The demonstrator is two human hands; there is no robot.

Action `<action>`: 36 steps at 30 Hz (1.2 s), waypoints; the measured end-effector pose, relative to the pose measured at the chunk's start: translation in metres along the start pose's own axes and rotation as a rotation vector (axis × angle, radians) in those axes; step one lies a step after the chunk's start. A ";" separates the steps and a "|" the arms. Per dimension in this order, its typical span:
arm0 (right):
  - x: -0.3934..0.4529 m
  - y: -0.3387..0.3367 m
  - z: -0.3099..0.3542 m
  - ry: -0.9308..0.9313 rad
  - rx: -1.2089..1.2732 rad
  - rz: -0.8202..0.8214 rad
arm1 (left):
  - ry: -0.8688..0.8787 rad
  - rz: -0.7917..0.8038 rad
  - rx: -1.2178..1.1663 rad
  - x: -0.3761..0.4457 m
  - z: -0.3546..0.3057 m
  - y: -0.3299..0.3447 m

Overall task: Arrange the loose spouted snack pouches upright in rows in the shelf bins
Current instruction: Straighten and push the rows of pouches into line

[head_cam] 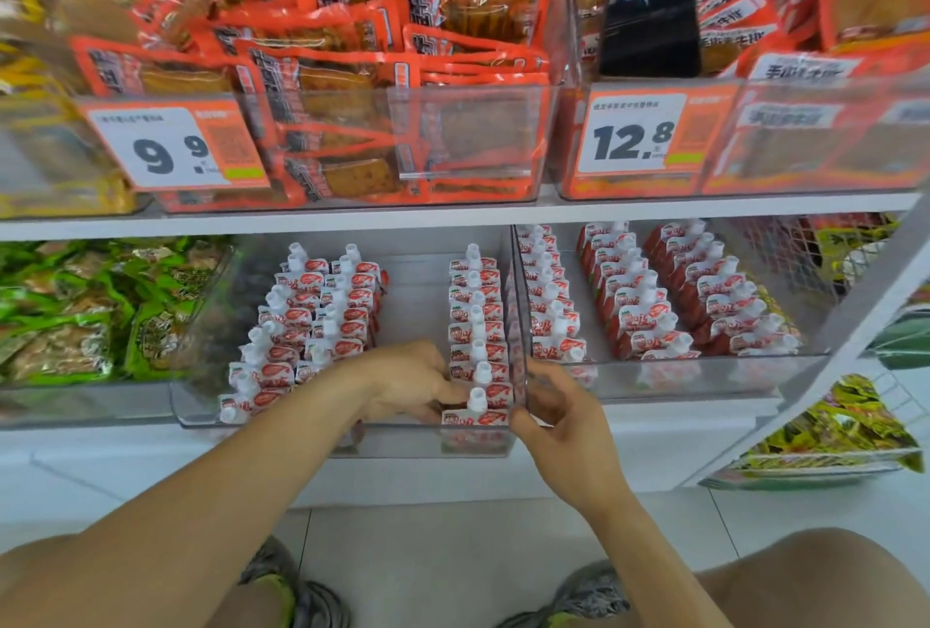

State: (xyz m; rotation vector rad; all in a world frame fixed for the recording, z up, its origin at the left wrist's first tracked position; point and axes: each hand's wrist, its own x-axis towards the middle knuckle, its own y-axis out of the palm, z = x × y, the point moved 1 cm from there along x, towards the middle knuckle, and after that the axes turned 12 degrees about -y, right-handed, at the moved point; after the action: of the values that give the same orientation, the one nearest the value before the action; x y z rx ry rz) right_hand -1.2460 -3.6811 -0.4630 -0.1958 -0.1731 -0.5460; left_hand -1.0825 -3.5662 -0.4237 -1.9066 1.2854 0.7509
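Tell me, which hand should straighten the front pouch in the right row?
Probably the left hand. Its fingers already touch the front pouch of that row inside the clear bin. The right hand is outside, curled on the bin's front right corner, seemingly steadying it.

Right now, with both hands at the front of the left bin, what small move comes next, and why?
Probably seat the front pouch upright and square against its row. The left hand touches it, the right hand grips the bin's front corner, and a bare gap awaits another row.
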 end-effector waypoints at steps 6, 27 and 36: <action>-0.003 -0.004 0.010 0.017 -0.097 0.079 | 0.021 -0.010 0.053 -0.019 0.007 -0.003; 0.113 0.168 0.046 -0.338 -0.824 0.858 | 0.373 -0.931 0.452 -0.059 0.148 -0.089; 0.095 0.174 0.040 -0.499 -0.819 0.896 | 0.358 -0.908 0.450 -0.064 0.148 -0.083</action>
State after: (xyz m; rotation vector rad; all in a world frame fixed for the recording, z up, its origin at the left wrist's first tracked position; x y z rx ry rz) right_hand -1.0784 -3.5735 -0.4283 -1.1484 -0.3126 0.3729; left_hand -1.0374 -3.3909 -0.4408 -1.9859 0.5568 -0.3278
